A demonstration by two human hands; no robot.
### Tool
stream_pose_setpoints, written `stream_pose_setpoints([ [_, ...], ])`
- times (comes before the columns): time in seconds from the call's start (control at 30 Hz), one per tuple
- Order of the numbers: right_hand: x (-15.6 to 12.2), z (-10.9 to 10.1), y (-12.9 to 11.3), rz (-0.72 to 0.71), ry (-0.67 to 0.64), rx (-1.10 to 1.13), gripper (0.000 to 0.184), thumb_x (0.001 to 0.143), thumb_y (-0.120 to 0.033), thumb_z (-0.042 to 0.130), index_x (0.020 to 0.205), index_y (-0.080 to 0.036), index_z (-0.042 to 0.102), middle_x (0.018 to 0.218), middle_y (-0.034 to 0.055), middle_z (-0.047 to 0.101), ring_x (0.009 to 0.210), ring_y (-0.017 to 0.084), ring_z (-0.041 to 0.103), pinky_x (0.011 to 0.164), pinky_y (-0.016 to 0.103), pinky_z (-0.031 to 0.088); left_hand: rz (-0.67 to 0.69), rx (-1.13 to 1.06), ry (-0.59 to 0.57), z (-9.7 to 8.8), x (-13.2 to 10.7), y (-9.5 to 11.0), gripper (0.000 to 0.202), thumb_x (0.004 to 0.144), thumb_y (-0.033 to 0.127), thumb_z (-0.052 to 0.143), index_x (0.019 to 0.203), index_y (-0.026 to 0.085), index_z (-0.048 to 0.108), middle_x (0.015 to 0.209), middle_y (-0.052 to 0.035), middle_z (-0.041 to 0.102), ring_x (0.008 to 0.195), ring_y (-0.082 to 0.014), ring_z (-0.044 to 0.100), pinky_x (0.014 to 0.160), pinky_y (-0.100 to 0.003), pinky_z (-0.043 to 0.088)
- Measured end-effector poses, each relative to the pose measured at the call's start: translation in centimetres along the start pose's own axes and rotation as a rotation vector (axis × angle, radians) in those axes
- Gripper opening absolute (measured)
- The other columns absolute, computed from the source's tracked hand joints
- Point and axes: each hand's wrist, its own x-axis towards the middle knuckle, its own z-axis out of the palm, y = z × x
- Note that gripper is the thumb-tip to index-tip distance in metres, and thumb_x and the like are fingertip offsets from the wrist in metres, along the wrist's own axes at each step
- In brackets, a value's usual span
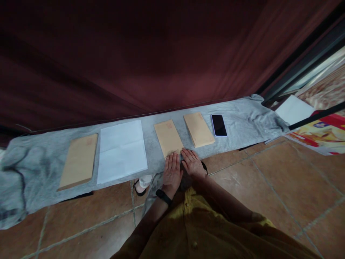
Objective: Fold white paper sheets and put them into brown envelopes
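Observation:
A tan paper envelope [167,136] lies flat in front of me, with its near edge under my fingertips. My left hand [172,171] rests palm down on the left part of that edge, fingers stretched out. Beside it my right hand [192,163] lies flat on the right corner, its fingers also extended. To the right is a small stack of tan envelopes [198,129]. On the left lie white paper sheets [121,151] with a fold line across them, and beyond them a thicker stack of tan envelopes [78,160].
A grey cloth [248,118] covers the narrow bench. A phone [219,125] with a dark screen lies right of the envelopes. Behind hangs a dark red curtain [161,54]. White paper [293,109] and a colourful printed box [326,131] are at the far right, above the tiled floor [242,180].

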Motion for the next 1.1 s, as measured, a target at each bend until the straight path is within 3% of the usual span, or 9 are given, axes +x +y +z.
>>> stream_pose_setpoints([
  [0.2, 0.1, -0.3, 0.0, -0.002, -0.023, -0.007, 0.053, 0.104, -0.031, 0.04, 0.153, -0.011, 0.04, 0.157, 0.0135, 0.043, 0.145, 0.026, 0.039, 0.122, 0.049, 0.029, 0.028, 0.017, -0.049, 0.7, 0.6, 0.4, 0.079, 0.082, 0.015, 0.046, 0.157, 0.005, 0.022, 0.165, -0.017, 0.026, 0.155, -0.0282, 0.017, 0.126, -0.051, 0.023],
  [0.37, 0.2, -0.3, -0.5, -0.01, -0.024, 0.003, 0.055, 0.103, -0.029, 0.039, 0.155, -0.012, 0.037, 0.156, 0.0142, 0.045, 0.146, 0.027, 0.038, 0.123, 0.052, 0.027, 0.036, 0.065, -0.058, 1.1, 0.5, 0.1, 0.076, 0.085, 0.015, 0.043, 0.158, 0.007, 0.022, 0.165, -0.0172, 0.027, 0.155, -0.0258, 0.018, 0.126, -0.052, 0.02],
  [0.6, 0.5, -0.4, -0.6, -0.083, -0.058, 0.097, 0.055, 0.103, -0.024, 0.033, 0.156, -0.011, 0.035, 0.155, 0.0138, 0.046, 0.145, 0.024, 0.04, 0.122, 0.049, 0.032, 0.05, 0.066, -0.042, 1.4, 0.5, 0.0, 0.074, 0.087, 0.012, 0.036, 0.159, 0.01, 0.02, 0.164, -0.017, 0.029, 0.154, -0.025, 0.023, 0.126, -0.052, 0.021],
  [0.93, 0.2, -0.1, -0.3, -0.061, -0.041, 0.042, 0.051, 0.104, -0.028, 0.038, 0.152, -0.011, 0.042, 0.156, 0.0121, 0.045, 0.146, 0.024, 0.039, 0.123, 0.047, 0.031, -0.001, 0.071, -0.079, 0.5, -0.4, -1.2, 0.07, 0.091, 0.022, 0.044, 0.157, 0.007, 0.026, 0.164, -0.0169, 0.029, 0.155, -0.0262, 0.019, 0.126, -0.049, 0.024],
  [1.1, 0.1, -0.2, -0.4, -0.049, -0.027, 0.035, 0.05, 0.104, -0.028, 0.039, 0.152, -0.011, 0.042, 0.157, 0.0115, 0.043, 0.145, 0.024, 0.039, 0.123, 0.046, 0.03, -0.051, 0.089, -0.02, -0.1, -1.4, -2.2, 0.064, 0.097, 0.03, 0.041, 0.155, 0.005, 0.031, 0.161, -0.019, 0.034, 0.153, -0.0283, 0.026, 0.124, -0.049, 0.027],
])
